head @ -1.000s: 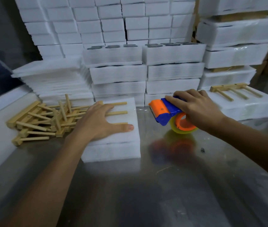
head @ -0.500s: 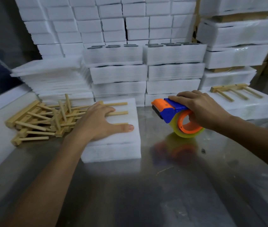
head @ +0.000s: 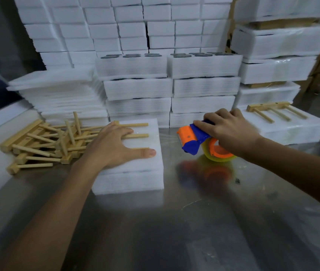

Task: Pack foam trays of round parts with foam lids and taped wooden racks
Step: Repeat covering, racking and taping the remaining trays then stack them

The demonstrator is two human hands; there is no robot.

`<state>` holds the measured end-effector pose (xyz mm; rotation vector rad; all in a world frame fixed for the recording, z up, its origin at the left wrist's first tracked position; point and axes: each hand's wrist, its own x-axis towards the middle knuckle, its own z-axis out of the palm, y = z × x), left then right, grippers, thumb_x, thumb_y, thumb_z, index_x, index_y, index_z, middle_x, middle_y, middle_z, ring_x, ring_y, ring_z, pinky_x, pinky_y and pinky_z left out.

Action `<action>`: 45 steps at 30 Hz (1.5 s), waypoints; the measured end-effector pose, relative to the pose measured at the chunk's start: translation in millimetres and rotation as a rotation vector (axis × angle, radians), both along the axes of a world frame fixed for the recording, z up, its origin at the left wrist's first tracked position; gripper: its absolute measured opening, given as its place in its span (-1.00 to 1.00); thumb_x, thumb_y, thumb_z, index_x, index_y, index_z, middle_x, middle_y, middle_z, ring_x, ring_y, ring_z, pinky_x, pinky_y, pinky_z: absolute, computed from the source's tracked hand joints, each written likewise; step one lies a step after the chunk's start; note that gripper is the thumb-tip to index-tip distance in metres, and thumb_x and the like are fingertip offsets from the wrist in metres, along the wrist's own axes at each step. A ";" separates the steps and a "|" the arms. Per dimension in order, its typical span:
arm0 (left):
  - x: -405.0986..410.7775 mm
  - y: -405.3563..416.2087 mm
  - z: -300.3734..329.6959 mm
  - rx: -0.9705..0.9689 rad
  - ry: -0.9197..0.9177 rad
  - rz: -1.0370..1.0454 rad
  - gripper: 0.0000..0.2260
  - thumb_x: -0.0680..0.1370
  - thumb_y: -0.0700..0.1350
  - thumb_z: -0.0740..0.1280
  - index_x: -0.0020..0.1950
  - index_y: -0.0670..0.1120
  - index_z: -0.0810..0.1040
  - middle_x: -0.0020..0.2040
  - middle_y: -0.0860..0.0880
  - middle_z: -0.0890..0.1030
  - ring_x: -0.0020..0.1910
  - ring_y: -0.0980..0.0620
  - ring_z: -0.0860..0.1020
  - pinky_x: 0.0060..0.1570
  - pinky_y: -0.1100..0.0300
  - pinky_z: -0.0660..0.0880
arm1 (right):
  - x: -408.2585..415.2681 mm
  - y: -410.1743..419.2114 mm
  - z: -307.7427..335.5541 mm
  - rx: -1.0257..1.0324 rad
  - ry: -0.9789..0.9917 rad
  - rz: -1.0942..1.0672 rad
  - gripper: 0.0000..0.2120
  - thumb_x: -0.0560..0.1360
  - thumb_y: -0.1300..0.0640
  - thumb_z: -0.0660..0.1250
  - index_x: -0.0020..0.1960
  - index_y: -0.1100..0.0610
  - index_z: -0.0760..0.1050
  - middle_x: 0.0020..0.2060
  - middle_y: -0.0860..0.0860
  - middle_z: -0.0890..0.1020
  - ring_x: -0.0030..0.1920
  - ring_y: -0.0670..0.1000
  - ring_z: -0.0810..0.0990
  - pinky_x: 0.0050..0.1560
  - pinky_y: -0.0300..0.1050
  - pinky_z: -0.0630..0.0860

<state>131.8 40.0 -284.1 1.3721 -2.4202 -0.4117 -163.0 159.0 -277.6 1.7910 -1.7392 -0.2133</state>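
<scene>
The left hand [head: 114,147] lies flat, fingers spread and straight, on top of the lidded foam tray [head: 135,173] near the middle of the steel counter [head: 174,231], pressing a wooden rack [head: 135,133] down onto the lid; three of its dowels poke out from under the fingers toward three o'clock. The pressure probably keeps rack and lid from sliding while tape goes on. Just beside the tray at three o'clock, the right hand [head: 227,130] curls over the blue handle of the tape dispenser [head: 198,141], gripping it with its orange nose aimed at the tray's right edge and the roll riding close above the counter. A faint glossy strip seems to run from nose to tray, though blur makes that uncertain. At nine o'clock sits a loose pile of spare racks [head: 41,141], within easy reach for later trays. At twelve o'clock stand stacks of filled trays [head: 167,75], dark round parts [head: 131,55] showing on top, and at two o'clock another rack [head: 272,110] rests on a finished pack.
</scene>
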 end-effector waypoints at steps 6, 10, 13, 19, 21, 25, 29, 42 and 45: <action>-0.9 2.8 1.7 -0.013 -0.010 0.000 0.20 -0.10 0.71 0.19 0.44 0.13 0.41 0.56 0.04 0.21 0.55 0.06 0.07 0.47 -0.08 0.14 | 31.4 -14.2 1.0 0.054 0.139 0.005 -0.52 0.58 0.27 0.10 0.48 0.08 0.16 0.21 0.15 0.45 0.10 0.23 0.45 -0.01 0.09 0.36; -0.8 3.8 2.3 -0.019 -0.016 0.000 0.19 -0.09 0.70 0.18 0.44 0.14 0.40 0.55 0.05 0.22 0.55 0.05 0.09 0.45 -0.09 0.16 | 45.4 -23.2 1.8 0.057 0.162 -0.008 -0.62 0.54 0.35 0.09 0.33 0.13 0.32 0.04 0.13 0.50 -0.02 0.19 0.45 -0.12 0.04 0.26; -1.5 3.5 2.8 -0.019 -0.019 0.006 0.20 -0.10 0.71 0.18 0.44 0.14 0.40 0.54 0.07 0.24 0.54 0.05 0.11 0.46 -0.12 0.19 | 53.8 -26.3 5.2 0.051 0.182 -0.018 -0.68 0.53 0.36 0.08 0.24 0.15 0.36 -0.06 0.11 0.48 -0.09 0.15 0.40 -0.13 0.05 0.26; -2.4 4.9 3.2 -0.013 -0.026 0.009 0.20 -0.10 0.71 0.17 0.44 0.13 0.40 0.53 0.08 0.25 0.54 0.06 0.10 0.46 -0.12 0.19 | 74.2 -30.1 20.8 0.072 0.283 -0.023 -0.77 0.54 0.35 0.08 0.11 0.19 0.42 -0.11 0.12 0.47 -0.15 0.14 0.34 -0.06 0.08 0.33; -2.8 6.1 4.1 -0.018 -0.031 0.006 0.21 -0.10 0.71 0.16 0.44 0.12 0.40 0.53 0.06 0.26 0.54 0.04 0.11 0.45 -0.14 0.20 | 79.5 -30.8 26.3 0.085 0.282 -0.062 -0.80 0.57 0.31 0.10 0.11 0.19 0.44 -0.10 0.13 0.46 -0.14 0.14 0.33 0.02 0.12 0.36; -2.7 7.9 6.0 -0.019 -0.040 0.006 0.21 -0.09 0.70 0.15 0.45 0.11 0.38 0.54 0.04 0.25 0.55 0.01 0.10 0.46 -0.14 0.18 | 87.6 -34.2 33.0 0.098 0.284 -0.110 -0.86 0.57 0.28 0.16 0.05 0.15 0.46 -0.18 0.09 0.38 -0.17 0.12 0.35 0.07 0.15 0.37; -3.0 7.7 6.4 -0.015 -0.045 -0.008 0.20 -0.07 0.69 0.15 0.46 0.10 0.38 0.54 0.03 0.24 0.55 0.00 0.10 0.46 -0.16 0.17 | 70.4 -30.8 28.6 0.070 0.368 -0.015 -0.79 0.56 0.32 0.12 0.11 0.16 0.46 -0.11 0.08 0.47 -0.13 0.13 0.37 -0.01 0.09 0.37; -2.9 -0.6 -0.5 -0.046 -0.015 0.010 0.18 -0.08 0.71 0.19 0.42 0.11 0.44 0.51 0.05 0.31 0.53 0.04 0.13 0.43 -0.06 0.19 | 88.4 -37.5 27.5 -0.028 0.648 0.016 -0.75 0.58 0.23 0.10 0.14 0.26 0.48 0.09 0.24 0.56 0.02 0.23 0.54 0.08 0.17 0.48; -2.8 0.8 0.1 -0.042 -0.016 0.008 0.19 -0.08 0.71 0.18 0.42 0.11 0.43 0.52 0.04 0.30 0.54 0.03 0.13 0.43 -0.07 0.19 | 84.3 -32.1 28.6 -0.008 0.593 -0.018 -0.76 0.56 0.29 0.09 0.15 0.25 0.45 0.07 0.22 0.54 0.00 0.22 0.51 0.06 0.17 0.45</action>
